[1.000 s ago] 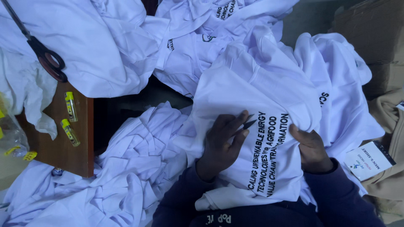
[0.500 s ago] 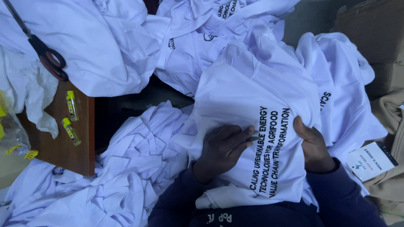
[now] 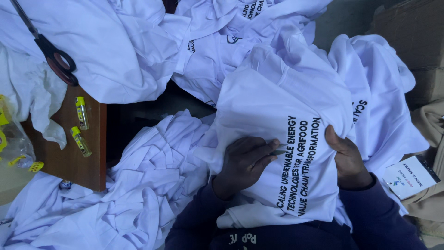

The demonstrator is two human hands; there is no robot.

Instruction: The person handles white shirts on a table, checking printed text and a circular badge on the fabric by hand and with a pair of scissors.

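Amid heaped white shirts (image 3: 152, 185), printed white shirt (image 3: 277, 97) spread on lap, left hand (image 3: 245, 159) pinching small dark tool (image 3: 277, 150), right hand (image 3: 347, 159) clamped on its cloth: likely nicking fabric if cloth slackens.

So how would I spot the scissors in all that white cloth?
Look to the brown wooden table at the left edge. Above it lies a heap of white shirts, and the scissors rest on top: the only dark thing there, with red-lined loop handles.
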